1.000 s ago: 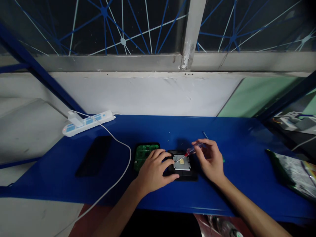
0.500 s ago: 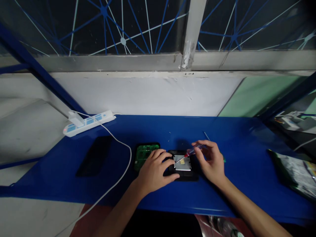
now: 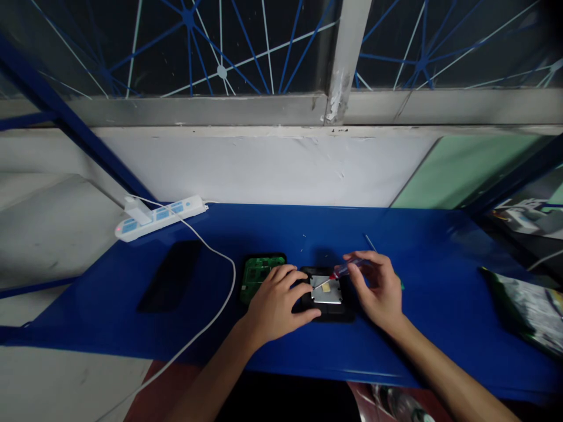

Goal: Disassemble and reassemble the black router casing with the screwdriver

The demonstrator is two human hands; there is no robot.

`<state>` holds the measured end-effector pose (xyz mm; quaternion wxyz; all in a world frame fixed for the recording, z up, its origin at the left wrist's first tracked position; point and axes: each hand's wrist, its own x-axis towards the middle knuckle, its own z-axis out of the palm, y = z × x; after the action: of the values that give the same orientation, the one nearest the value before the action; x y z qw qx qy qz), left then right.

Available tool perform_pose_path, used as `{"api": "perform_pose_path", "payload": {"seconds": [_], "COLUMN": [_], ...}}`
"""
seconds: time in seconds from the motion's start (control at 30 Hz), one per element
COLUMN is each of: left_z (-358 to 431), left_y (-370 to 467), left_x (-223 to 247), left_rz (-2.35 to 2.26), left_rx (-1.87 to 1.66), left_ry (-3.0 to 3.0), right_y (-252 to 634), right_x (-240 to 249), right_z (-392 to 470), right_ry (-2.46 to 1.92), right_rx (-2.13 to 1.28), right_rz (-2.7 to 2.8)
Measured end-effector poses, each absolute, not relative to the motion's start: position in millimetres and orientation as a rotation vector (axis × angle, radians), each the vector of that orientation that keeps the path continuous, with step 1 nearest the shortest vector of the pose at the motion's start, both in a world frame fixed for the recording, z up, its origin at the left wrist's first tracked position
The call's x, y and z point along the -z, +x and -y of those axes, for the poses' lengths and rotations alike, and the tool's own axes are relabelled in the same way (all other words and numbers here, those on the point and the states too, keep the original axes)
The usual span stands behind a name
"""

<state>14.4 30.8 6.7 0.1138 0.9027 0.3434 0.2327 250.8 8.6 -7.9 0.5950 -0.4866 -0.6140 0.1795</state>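
Only our view has shifted slightly. Our right fingers (image 3: 359, 282) grip the screwdriver (image 3: 340, 272), angled to the metal plate (image 3: 326, 298) in the black case (image 3: 331, 314) on the desk (image 3: 417, 240); our 5 left fingers (image 3: 301, 291) spread, likely steadying it.

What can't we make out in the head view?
All head view:
Screwdriver handle: partly hidden by the right hand.
Its tip's contact on the metal plate: too small.
Green board, near right corner: hidden by the left hand.
Small green piece: mostly behind the right hand.
Bag: cut off by right edge.
Bottle: cut off by bottom edge.
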Motion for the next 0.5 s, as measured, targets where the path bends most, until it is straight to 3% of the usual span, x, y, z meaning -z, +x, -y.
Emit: {"api": "perform_pose_path", "payload": {"seconds": [0.5], "left_z": [-31.0], "left_y": [13.9], "left_x": [-5.0], "left_rz": [-1.014], "left_rx": [-0.676], "left_ry": [2.644], "right_y": [250.8], "right_x": [8.8], "right_z": [-7.6], "right_ry": [-1.121], "right_rx": [-0.379], "right_rz": [1.443]}}
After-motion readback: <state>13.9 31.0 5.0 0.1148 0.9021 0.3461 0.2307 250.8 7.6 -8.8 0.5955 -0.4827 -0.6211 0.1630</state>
